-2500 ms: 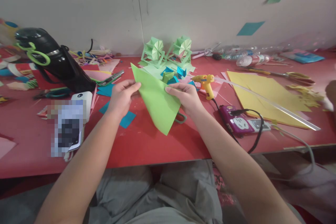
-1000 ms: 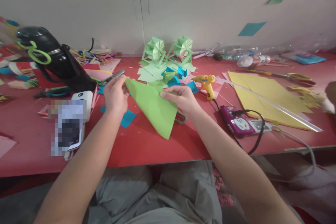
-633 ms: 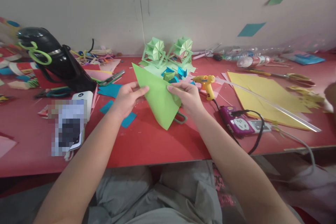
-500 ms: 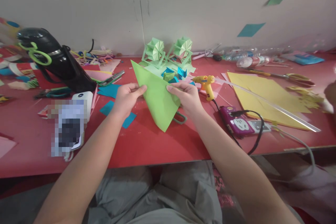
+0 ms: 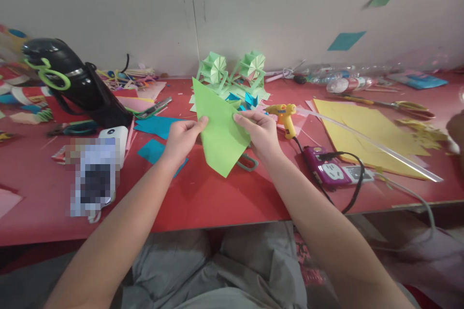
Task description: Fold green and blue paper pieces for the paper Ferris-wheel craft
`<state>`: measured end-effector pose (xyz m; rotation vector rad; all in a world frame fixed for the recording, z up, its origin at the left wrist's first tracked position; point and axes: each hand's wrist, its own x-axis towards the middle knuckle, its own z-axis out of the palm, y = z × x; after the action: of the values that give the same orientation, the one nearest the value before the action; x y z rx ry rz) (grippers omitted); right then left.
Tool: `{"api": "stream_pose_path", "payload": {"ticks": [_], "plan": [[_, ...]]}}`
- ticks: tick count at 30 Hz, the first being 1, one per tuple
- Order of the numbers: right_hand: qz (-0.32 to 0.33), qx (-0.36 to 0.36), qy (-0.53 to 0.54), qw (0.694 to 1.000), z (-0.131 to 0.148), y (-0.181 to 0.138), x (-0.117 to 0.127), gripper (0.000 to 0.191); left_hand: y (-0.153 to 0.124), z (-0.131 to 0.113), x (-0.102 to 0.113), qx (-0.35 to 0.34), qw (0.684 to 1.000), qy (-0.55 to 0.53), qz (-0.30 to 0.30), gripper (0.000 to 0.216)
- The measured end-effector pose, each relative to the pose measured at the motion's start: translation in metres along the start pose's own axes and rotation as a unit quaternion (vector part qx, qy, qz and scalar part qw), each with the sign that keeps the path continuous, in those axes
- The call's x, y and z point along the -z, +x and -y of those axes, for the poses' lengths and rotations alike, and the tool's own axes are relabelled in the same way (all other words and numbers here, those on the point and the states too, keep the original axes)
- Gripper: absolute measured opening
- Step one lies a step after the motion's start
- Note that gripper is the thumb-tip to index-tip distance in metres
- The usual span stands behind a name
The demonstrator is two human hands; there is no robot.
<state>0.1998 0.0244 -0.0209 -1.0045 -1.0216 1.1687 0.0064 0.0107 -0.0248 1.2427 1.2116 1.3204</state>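
A light green sheet of paper [image 5: 222, 133] is held tilted above the red table, one corner pointing up and away. My left hand [image 5: 185, 136] pinches its left edge, thumb on top. On the opposite edge my right hand [image 5: 260, 133] is closed in the same way. Beneath the paper's right side a looped handle [image 5: 248, 162] shows; the rest of that object is hidden. Behind the sheet lie small folded blue paper pieces [image 5: 251, 100], partly covered. Blue paper [image 5: 151, 150] rests beside my left wrist.
A yellow glue gun [image 5: 286, 118] lies right of my right hand, its cord near a purple power socket [image 5: 328, 169]. Yellow sheets [image 5: 366, 135] and a clear strip [image 5: 391, 147] lie farther right. Left stand a black bottle [image 5: 79, 82] and a phone [image 5: 116, 142]. Green paper models [image 5: 213, 68] are behind.
The green sheet has shifted slightly right and turned a little more upright, its left edge now bent differently. My left hand has moved right with it; my right hand has barely moved.
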Motion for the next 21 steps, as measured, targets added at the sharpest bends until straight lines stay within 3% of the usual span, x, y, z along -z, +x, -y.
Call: {"api": "stream_pose_path", "payload": {"ticks": [5,11,17,21], "plan": [[-0.034,0.032,0.017,0.999,-0.0005,0.0027,0.0008,0.024,-0.0016,-0.0008,-0.0036,0.030,0.994,-0.050,0.093,0.043],[-0.035,0.035,0.022,0.999,-0.0011,0.0049,0.0017,0.024,0.0001,0.0050,-0.0048,0.033,0.998,-0.012,0.044,0.047],[-0.061,0.029,-0.005,0.998,0.0003,0.0062,0.0046,0.028,0.0008,0.0037,-0.0041,0.010,0.995,-0.021,0.101,0.042],[-0.064,0.045,-0.014,0.997,-0.0005,0.0077,0.0050,0.029,0.0018,0.0066,-0.0036,-0.008,0.998,0.045,0.053,0.041]]}}
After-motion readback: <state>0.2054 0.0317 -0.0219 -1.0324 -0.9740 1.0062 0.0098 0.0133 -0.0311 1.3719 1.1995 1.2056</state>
